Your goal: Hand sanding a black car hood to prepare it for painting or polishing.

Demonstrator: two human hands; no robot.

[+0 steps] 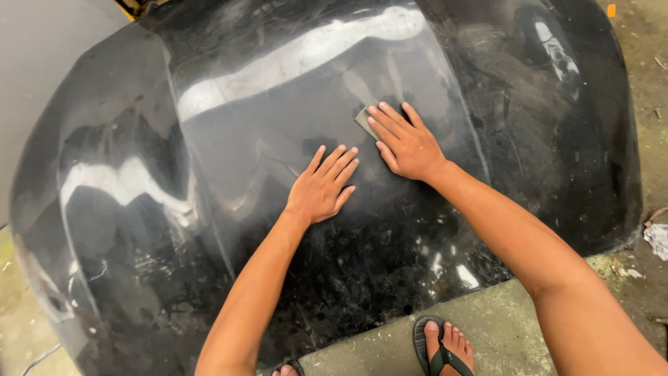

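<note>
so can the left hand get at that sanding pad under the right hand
Probably yes: the left hand lies flat on the black car hood beside the right hand, nothing between, though right fingers cover most of the sanding pad.

A bare concrete floor point(501, 334) lies along the near edge, stained and dusty. On it a foot in a dark flip-flop point(445, 348) stands near the bottom edge; the tip of a 2nd one point(289, 367) just shows to its left. A crumpled scrap of white paper point(656, 239) lies at the right edge. A grey wall panel point(42, 63) fills the top left corner.
</note>
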